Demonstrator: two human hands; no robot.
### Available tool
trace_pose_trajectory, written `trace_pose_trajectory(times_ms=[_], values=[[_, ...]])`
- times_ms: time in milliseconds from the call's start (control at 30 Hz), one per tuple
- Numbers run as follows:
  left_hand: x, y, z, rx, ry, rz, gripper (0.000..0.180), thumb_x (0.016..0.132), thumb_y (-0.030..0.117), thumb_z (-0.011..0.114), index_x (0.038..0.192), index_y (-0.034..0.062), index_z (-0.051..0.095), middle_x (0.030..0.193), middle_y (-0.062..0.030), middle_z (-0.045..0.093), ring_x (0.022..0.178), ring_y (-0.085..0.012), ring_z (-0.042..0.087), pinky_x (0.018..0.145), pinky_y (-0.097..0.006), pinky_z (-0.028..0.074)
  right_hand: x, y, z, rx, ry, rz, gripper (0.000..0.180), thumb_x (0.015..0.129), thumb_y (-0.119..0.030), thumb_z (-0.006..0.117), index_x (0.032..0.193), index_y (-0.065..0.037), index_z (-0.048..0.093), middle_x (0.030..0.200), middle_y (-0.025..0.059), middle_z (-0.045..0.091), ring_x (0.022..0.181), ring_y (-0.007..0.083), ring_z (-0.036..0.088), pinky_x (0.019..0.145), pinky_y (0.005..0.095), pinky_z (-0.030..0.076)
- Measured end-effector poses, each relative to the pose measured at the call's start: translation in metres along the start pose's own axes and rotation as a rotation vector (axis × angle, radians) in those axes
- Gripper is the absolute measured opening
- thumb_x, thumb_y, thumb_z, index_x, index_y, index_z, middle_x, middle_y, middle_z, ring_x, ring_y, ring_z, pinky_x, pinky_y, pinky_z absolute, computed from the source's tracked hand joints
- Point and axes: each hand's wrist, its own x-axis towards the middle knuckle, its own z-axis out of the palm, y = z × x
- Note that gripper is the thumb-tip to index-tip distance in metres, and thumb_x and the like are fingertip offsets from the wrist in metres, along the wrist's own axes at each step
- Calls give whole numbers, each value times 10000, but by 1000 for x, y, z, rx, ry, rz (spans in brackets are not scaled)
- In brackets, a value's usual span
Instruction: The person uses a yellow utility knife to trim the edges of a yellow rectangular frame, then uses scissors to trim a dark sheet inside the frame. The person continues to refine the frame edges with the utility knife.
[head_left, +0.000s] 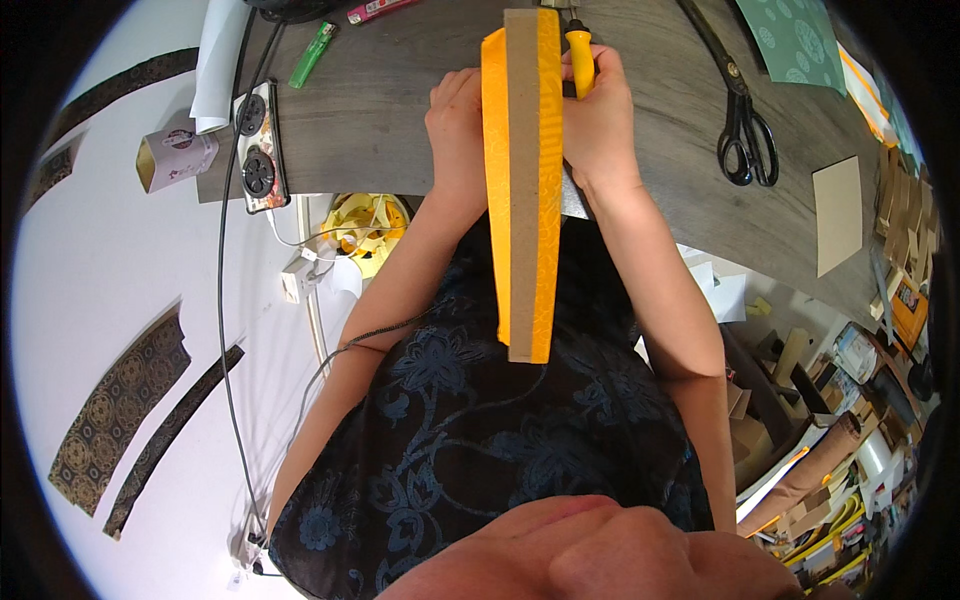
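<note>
A long grey cardboard strip (523, 180) with orange-yellow patterned covering along both sides rises lengthwise between my hands, its near end over my lap. My left hand (458, 130) is closed at its left side, fingertips hidden behind it, and appears to steady it. To the right of the strip, my right hand (603, 125) grips a tool with a yellow handle (580, 62). Its thin metal end points away from me, and its exact kind is unclear. Part of the right hand's fingers is covered by the strip.
Black-handled scissors (742, 140) and a beige card (838, 215) lie on the table's right. A green lighter (313, 55) and a panel with two black discs (262, 150) are left. A bin with yellow scraps (365, 235) stands below; black cable (222, 250) hangs left.
</note>
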Motion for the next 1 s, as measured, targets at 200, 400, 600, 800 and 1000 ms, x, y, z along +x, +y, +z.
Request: trace_pose_trajectory(times_ms=[200,400,600,800,1000], values=[[-3,-18,-8,-81,-47,-153,357,778,119,810,1114,10,758,1153,-142,673,1089,-334,600,917,-402,500,1,3,1,-7,69,-18,378,854,64,779,1105,-53,522,978,8,606,896,88,611,800,249,546],[2,-14,-21,36,-76,0,183,890,178,834,976,34,761,1069,-90,660,1017,-235,659,929,-332,514,0,5,5,11,83,-39,420,814,99,743,1144,-22,514,971,55,672,937,143,678,850,283,561],[5,-2,-16,-32,-68,-123,176,877,140,844,937,13,738,1046,-83,627,958,-194,645,857,-307,519,-4,-4,3,-120,65,-3,405,838,68,722,1172,-13,508,1019,95,729,876,142,695,805,285,568],[7,5,-19,-121,-108,-312,171,877,115,840,959,16,727,972,-61,700,891,-161,672,833,-284,530,-3,-11,3,-90,55,22,399,849,58,709,1185,-5,505,1029,94,736,777,137,696,737,280,569],[7,4,-12,-101,-95,-289,171,853,78,853,951,29,721,908,-43,736,842,-106,690,799,-259,558,-8,-8,4,-66,67,-39,426,846,34,730,1216,-3,521,1023,91,742,779,135,685,721,261,555]])
